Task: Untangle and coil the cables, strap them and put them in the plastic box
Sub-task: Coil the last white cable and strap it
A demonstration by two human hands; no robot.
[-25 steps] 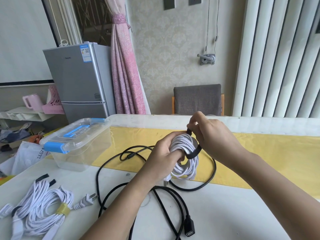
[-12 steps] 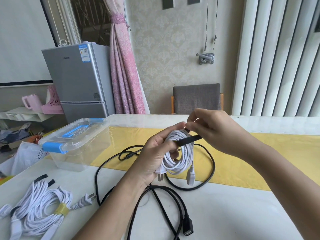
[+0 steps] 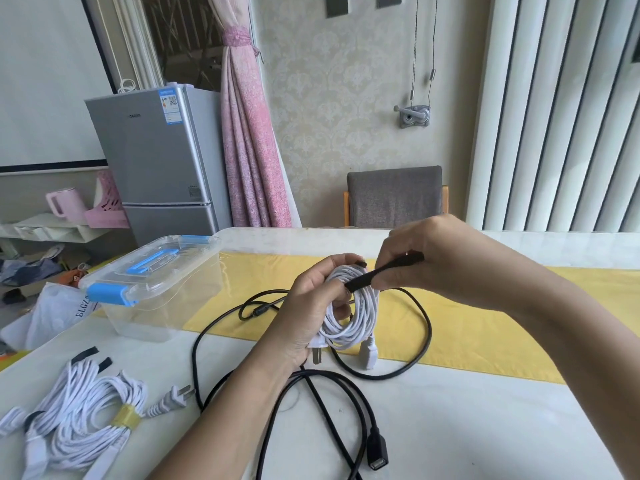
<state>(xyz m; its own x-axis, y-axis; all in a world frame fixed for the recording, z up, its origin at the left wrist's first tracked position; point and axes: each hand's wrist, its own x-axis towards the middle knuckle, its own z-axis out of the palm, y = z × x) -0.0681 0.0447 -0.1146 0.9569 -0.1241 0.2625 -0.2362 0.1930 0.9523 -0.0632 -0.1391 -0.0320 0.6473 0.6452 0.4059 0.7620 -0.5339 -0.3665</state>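
My left hand (image 3: 306, 308) gripped the white coil (image 3: 349, 313) while my right hand (image 3: 420, 259), just beside it, pinched the black strap (image 3: 377, 273) taut.

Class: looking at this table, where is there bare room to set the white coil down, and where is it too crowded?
Free: the white tabletop at front right, bordered by the yellow runner behind and the black cable to the left; the runner's right stretch is also bare. Crowded: front left, with the white cable bundle, its plug and the plastic box, and the middle under the black loops.
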